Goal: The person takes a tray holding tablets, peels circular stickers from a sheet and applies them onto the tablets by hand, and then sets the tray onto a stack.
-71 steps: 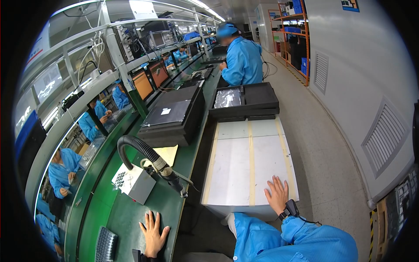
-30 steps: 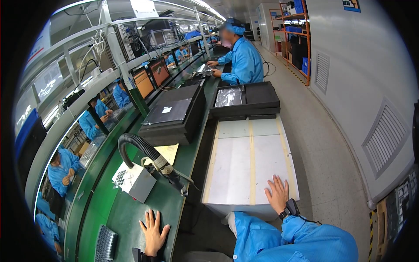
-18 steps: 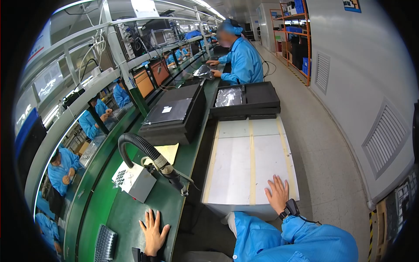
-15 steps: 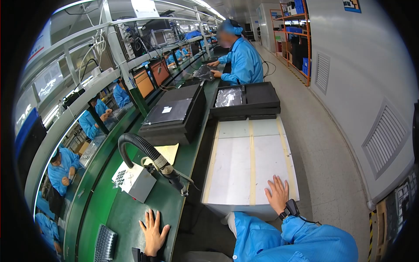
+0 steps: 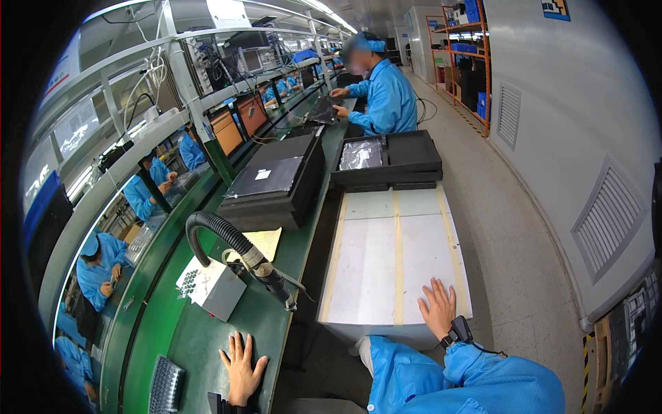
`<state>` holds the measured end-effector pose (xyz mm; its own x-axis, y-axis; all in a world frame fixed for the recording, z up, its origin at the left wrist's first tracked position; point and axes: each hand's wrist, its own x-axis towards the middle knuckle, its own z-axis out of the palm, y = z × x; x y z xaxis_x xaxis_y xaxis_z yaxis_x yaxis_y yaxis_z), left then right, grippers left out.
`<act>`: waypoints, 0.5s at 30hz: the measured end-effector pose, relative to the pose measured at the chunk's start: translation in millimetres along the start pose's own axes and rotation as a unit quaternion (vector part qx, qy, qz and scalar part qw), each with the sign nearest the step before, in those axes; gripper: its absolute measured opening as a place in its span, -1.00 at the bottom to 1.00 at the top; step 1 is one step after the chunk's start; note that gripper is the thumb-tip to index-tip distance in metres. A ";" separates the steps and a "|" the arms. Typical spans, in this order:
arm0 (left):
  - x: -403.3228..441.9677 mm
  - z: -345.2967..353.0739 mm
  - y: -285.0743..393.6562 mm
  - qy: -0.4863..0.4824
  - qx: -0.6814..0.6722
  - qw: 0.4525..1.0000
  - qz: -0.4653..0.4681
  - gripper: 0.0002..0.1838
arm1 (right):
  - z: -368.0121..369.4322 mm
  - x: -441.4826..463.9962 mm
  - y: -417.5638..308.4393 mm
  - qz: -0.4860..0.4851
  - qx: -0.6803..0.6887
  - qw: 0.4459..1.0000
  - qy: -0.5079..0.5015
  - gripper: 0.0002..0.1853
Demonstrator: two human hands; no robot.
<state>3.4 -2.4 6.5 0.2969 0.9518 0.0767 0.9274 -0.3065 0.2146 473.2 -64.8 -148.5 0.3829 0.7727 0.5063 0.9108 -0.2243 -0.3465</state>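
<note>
My left hand [image 5: 243, 369] lies flat on the green bench [image 5: 200, 345], fingers spread and holding nothing. A clear plastic tray [image 5: 167, 385] is to its left. Beyond the hand stands a grey box [image 5: 219, 295] with a black flexible hose [image 5: 231, 237] arching over it. My right hand [image 5: 438, 308] rests palm down on the white-topped surface [image 5: 365, 265], fingers apart and empty, near its front right corner. Strips of yellowish tape run along that top. A dark band and device are on the right wrist.
Black foam boxes [image 5: 296, 200] with a bagged flat item stand on the bench. A black tray [image 5: 414, 155] sits at the white top's far end. A co-worker in blue [image 5: 389, 96] handles a dark bag beyond. Orange shelving [image 5: 485, 76] and a grey wall [image 5: 552, 124] are right.
Both my hands have stayed in place. The co-worker ahead has turned towards the bench and now handles a dark bag there. A person at the left has lowered their head.
</note>
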 end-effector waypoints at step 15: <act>0.4 0.8 -0.8 0.001 0.002 1.000 0.003 -0.27 | -0.8 0.9 0.4 -0.004 0.000 1.000 0.003 -0.58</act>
<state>2.9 -1.8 5.6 0.3014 0.9501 0.0806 0.9267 -0.3117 0.2099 474.0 -64.7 -147.6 0.3758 0.7713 0.5136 0.9140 -0.2170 -0.3428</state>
